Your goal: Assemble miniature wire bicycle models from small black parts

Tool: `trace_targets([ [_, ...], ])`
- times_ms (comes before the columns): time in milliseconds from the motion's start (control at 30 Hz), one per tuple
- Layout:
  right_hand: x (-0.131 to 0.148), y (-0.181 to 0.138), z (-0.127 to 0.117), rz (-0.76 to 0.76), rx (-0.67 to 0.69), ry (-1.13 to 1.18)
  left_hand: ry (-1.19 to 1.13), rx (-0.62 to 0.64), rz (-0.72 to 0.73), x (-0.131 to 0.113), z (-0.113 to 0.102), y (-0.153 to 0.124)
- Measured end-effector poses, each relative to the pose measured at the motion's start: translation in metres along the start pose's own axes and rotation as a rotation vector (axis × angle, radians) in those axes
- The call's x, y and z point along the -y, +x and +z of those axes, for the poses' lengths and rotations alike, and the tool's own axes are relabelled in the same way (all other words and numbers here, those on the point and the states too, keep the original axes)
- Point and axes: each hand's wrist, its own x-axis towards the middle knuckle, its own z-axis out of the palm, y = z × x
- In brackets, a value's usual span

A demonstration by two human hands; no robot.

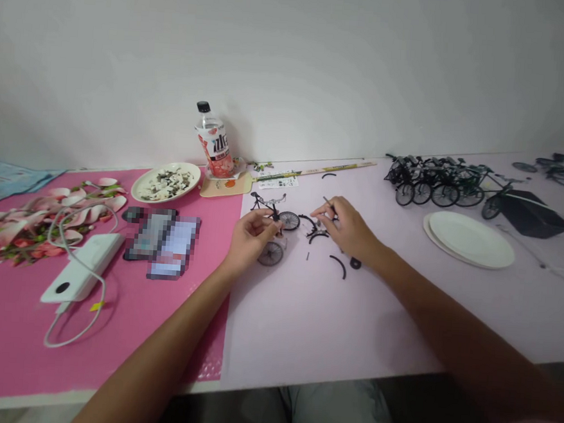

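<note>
My left hand is closed around the middle of a small black model bicycle. Its spoked wheels and handlebar show past my fingers, while much of the frame is hidden. To the right, my right hand hovers low over the table, fingers pinched on a thin stick-like tool whose kind I cannot make out. Small black bicycle parts lie under and beside that hand. Among them are a curved black strip and a small round black piece.
Several finished model bicycles stand at the back right, near stacked white plates and a black tray. Leftward are a bottle, a plate of small parts, blurred phones, a white power bank with cable, and artificial petals.
</note>
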Motion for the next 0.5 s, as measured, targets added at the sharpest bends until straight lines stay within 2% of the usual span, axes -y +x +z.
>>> trace_targets([
  [133,-0.014,0.004,-0.008,0.027,0.032,-0.080,0.107,-0.069,0.054,0.001,-0.006,0.006],
  [367,-0.018,-0.003,0.009,0.024,0.251,-0.058,0.208,-0.036,0.043,0.008,-0.001,0.002],
  [500,-0.019,-0.006,0.015,0.028,0.204,-0.053,0.244,-0.001,0.067,0.015,0.000,-0.001],
])
